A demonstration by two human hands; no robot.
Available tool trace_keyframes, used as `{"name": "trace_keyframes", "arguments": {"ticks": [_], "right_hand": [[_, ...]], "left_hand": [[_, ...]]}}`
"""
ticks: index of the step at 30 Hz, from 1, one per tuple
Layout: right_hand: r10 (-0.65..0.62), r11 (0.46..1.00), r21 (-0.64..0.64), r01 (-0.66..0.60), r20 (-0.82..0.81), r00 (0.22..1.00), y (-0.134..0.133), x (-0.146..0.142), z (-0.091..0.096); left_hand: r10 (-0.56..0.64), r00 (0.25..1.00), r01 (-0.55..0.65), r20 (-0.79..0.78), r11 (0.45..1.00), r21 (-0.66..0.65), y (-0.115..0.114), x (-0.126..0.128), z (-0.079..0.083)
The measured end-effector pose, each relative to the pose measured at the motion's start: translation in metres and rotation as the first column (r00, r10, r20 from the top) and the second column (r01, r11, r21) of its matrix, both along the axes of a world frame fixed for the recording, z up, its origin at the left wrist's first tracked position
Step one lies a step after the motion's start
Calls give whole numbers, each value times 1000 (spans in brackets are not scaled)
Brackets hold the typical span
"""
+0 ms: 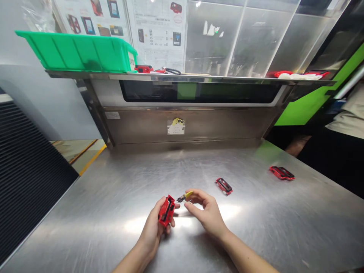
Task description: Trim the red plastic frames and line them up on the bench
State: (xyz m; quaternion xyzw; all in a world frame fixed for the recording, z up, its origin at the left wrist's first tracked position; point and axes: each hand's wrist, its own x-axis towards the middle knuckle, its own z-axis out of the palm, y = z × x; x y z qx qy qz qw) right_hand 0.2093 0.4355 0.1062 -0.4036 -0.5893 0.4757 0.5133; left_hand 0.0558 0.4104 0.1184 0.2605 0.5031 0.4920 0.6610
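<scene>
My left hand (155, 227) is closed around a small red and black plastic part (167, 211), held upright just above the steel table (113, 197). My right hand (206, 212) pinches a small yellow-handled tool (184, 196), its tip pointing left at the red part, a short gap from it. Both hands are near the table's front middle.
Two more red and black parts lie on the table, one (224, 185) just right of my hands and one (281, 173) farther right. A green bin (76, 51) and red items sit on the shelf above. Another person's clothing (349, 113) shows at the right edge.
</scene>
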Motion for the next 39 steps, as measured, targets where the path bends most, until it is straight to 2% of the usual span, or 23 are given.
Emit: {"name": "trace_keyframes", "arguments": {"ticks": [3, 7, 11, 14, 33, 39], "right_hand": [[39, 995, 90, -40, 13, 999, -4, 2, 3], [106, 970, 205, -133, 137, 985, -12, -2, 8], [80, 931, 321, -172, 282, 956, -16, -5, 9], [69, 909, 370, -192, 320, 945, -15, -5, 9], [73, 881, 403, -248, 401, 913, -16, -8, 14], [72, 877, 406, -258, 419, 905, -14, -11, 11]], "left_hand": [[-10, 993, 12, -115, 1000, 16, 0, 2, -3], [-64, 974, 64, -218, 998, -7, 0, 5, -8], [-74, 968, 74, -240, 997, -9, 0, 7, -10], [-73, 971, 73, -227, 997, -8, 0, 8, -9], [-11, 985, 6, -173, 1000, -29, 0, 14, -5], [-37, 975, 25, -220, 998, -56, 1, 15, -8]]}}
